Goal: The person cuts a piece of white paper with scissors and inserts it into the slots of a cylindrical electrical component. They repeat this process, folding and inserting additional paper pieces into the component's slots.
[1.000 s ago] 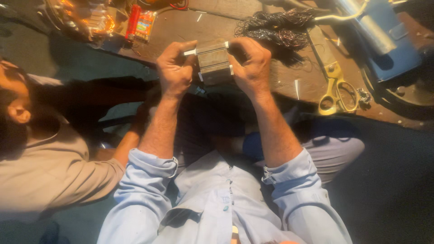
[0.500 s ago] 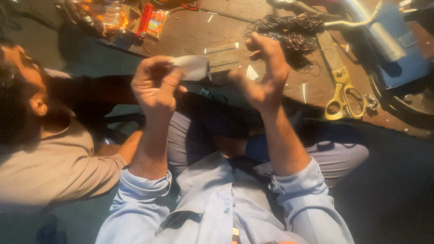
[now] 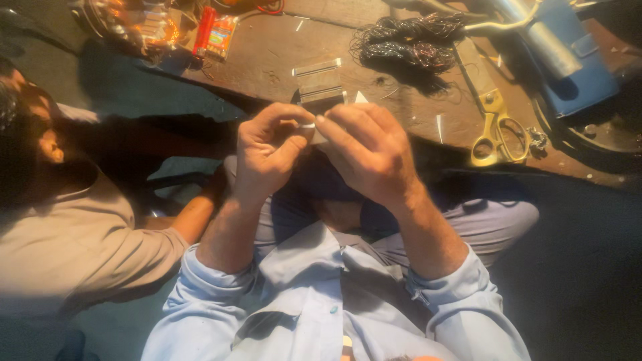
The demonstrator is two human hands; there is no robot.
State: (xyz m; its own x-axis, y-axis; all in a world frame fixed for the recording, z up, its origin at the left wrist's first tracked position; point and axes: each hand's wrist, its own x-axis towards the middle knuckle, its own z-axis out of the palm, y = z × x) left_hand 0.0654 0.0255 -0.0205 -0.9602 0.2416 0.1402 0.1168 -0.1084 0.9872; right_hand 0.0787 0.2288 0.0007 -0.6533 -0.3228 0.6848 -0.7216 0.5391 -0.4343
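Near the middle of the frame, the left hand [image 3: 271, 150] and right hand [image 3: 366, 150] are pressed together, pinching a small white strip [image 3: 309, 125]. Half a second ago they were apart. Just above lies a grey block [image 3: 321, 85]. Yellow scissors [image 3: 498, 127] lie at right, dark wire [image 3: 411, 43] above them.

Red-and-orange packet [image 3: 215, 35] – flat, oblong – on the table's far left edge
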